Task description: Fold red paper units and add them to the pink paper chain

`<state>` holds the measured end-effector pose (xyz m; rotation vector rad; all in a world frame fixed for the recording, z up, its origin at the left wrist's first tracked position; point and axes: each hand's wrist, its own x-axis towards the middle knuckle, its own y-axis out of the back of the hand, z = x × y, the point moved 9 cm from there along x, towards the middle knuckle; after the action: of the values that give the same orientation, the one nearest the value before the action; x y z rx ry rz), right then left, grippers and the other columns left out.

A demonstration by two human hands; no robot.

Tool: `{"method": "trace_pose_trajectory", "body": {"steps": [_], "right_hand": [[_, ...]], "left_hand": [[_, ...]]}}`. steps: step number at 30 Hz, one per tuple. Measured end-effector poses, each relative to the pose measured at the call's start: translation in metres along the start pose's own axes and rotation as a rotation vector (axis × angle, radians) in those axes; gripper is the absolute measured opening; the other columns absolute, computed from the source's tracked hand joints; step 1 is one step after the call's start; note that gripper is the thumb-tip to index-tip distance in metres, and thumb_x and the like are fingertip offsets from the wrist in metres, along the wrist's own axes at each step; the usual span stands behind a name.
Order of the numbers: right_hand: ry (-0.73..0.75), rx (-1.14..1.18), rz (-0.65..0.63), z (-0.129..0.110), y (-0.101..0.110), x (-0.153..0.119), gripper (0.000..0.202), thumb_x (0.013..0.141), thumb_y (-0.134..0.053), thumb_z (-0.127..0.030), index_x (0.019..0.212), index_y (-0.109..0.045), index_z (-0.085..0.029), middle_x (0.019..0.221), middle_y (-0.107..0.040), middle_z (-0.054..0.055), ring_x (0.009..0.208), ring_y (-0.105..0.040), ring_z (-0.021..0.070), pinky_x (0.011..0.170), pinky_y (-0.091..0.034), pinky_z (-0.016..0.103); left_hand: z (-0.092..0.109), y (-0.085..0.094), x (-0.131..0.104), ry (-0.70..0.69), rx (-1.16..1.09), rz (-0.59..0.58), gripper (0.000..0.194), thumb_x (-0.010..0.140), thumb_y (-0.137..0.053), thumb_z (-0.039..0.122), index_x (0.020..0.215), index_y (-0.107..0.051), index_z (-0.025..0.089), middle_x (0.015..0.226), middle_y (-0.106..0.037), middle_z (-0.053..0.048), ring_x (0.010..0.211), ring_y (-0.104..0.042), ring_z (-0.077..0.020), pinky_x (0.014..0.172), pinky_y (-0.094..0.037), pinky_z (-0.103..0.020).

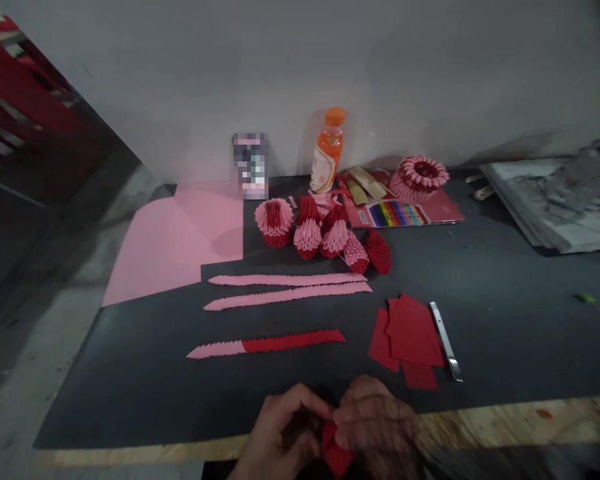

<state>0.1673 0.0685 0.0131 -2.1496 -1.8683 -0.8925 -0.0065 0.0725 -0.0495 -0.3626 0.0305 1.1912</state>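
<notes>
At the table's front edge, my left hand [285, 433] and my right hand [375, 427] are both closed on a small piece of red paper [336, 453] between them. The right hand is partly smeared by motion. Just beyond them lie several red paper rectangles [415, 330] beside a silver knife [446, 343]. A strip of interlocked folded paper, half pink and half red [280, 343], rests in front of two pink strips [290, 280].
Several pink and red folded-paper pieces [307, 230] stand mid-table. Behind are an orange bottle [327, 153], a phone [251, 165], a red packet [400, 215] and a round paper piece [420, 179]. Pink sheets [175, 240] lie left, newspapers [540, 207] right.
</notes>
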Motion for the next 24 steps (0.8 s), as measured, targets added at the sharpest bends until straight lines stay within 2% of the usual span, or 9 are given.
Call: {"method": "trace_pose_trajectory", "body": {"steps": [2, 4, 7, 10, 12, 14, 17, 19, 24], "right_hand": [[0.088, 0.139, 0.011, -0.008, 0.002, 0.007, 0.048, 0.124, -0.071, -0.057, 0.083, -0.091, -0.042, 0.063, -0.085, -0.007, 0.056, -0.086, 0.0180, 0.059, -0.076, 0.027], [0.079, 0.185, -0.013, -0.007, 0.002, 0.014, 0.041, 0.120, -0.078, -0.057, 0.085, -0.092, -0.045, 0.077, -0.093, -0.006, 0.068, -0.092, 0.0196, 0.066, -0.080, 0.028], [-0.039, 0.181, -0.016, 0.007, 0.005, 0.019, 0.021, 0.119, -0.080, -0.057, 0.110, -0.097, -0.048, 0.103, -0.100, -0.003, 0.085, -0.098, 0.0225, 0.074, -0.083, 0.029], [-0.203, 0.167, 0.028, 0.022, 0.006, 0.014, 0.035, 0.122, -0.073, -0.061, 0.145, -0.090, -0.041, 0.106, -0.099, 0.003, 0.074, -0.095, 0.0231, 0.061, -0.079, 0.028], [-0.272, 0.183, 0.052, 0.025, 0.003, 0.009, 0.043, 0.120, -0.073, -0.068, 0.150, -0.087, -0.039, 0.098, -0.096, 0.002, 0.061, -0.089, 0.0206, 0.049, -0.071, 0.025], [-0.304, 0.166, 0.063, 0.021, -0.002, 0.008, 0.041, 0.113, -0.085, -0.070, 0.141, -0.090, -0.041, 0.088, -0.093, -0.002, 0.055, -0.085, 0.0183, 0.047, -0.068, 0.022], [-0.347, 0.066, 0.089, 0.016, -0.003, 0.011, 0.009, 0.105, -0.097, -0.048, 0.108, -0.095, -0.040, 0.080, -0.090, -0.006, 0.059, -0.086, 0.0170, 0.055, -0.070, 0.019], [-0.376, 0.030, 0.108, 0.017, -0.002, 0.012, 0.012, 0.103, -0.094, -0.035, 0.091, -0.093, -0.037, 0.078, -0.089, -0.006, 0.060, -0.086, 0.0171, 0.056, -0.070, 0.019], [-0.419, 0.049, 0.113, 0.021, -0.004, 0.010, 0.011, 0.100, -0.095, -0.033, 0.090, -0.096, -0.037, 0.078, -0.090, -0.005, 0.064, -0.088, 0.0197, 0.058, -0.071, 0.023]], "left_hand": [[-0.012, -0.006, -0.001, 0.239, -0.213, -0.088, 0.069, 0.081, -0.106, 0.089, 0.109, -0.097, 0.027, 0.083, -0.083, 0.000, 0.071, -0.067, -0.0131, 0.069, -0.051, -0.025], [-0.011, -0.008, 0.001, 0.349, -0.281, -0.106, 0.069, 0.067, -0.121, 0.075, 0.108, -0.096, 0.026, 0.082, -0.081, 0.002, 0.072, -0.066, -0.0119, 0.074, -0.052, -0.024], [0.000, -0.007, 0.009, 0.340, -0.232, -0.068, 0.055, 0.074, -0.120, 0.067, 0.099, -0.099, 0.023, 0.077, -0.082, 0.000, 0.070, -0.069, -0.0140, 0.075, -0.056, -0.028], [0.011, 0.009, 0.016, 0.195, -0.134, 0.173, 0.049, 0.087, -0.110, 0.070, 0.084, -0.099, 0.022, 0.075, -0.089, -0.006, 0.073, -0.077, -0.0186, 0.078, -0.063, -0.030], [0.016, 0.022, 0.013, 0.109, -0.069, 0.387, 0.050, 0.088, -0.108, 0.073, 0.082, -0.099, 0.024, 0.077, -0.093, -0.007, 0.076, -0.082, -0.0209, 0.080, -0.066, -0.031], [0.015, 0.022, 0.010, 0.088, -0.031, 0.482, 0.051, 0.088, -0.106, 0.075, 0.083, -0.099, 0.024, 0.079, -0.095, -0.008, 0.075, -0.083, -0.0221, 0.078, -0.068, -0.032], [0.010, 0.012, 0.007, 0.110, 0.011, 0.463, 0.050, 0.091, -0.103, 0.073, 0.085, -0.100, 0.023, 0.080, -0.096, -0.011, 0.073, -0.084, -0.0242, 0.073, -0.068, -0.033], [0.009, 0.010, 0.004, 0.107, 0.032, 0.477, 0.046, 0.088, -0.105, 0.070, 0.088, -0.102, 0.024, 0.081, -0.096, -0.012, 0.074, -0.085, -0.0270, 0.071, -0.069, -0.035], [0.010, 0.015, -0.006, 0.084, 0.123, 0.592, 0.038, 0.093, -0.101, 0.065, 0.079, -0.097, 0.030, 0.072, -0.090, -0.009, 0.067, -0.082, -0.0285, 0.063, -0.065, -0.038]]}}
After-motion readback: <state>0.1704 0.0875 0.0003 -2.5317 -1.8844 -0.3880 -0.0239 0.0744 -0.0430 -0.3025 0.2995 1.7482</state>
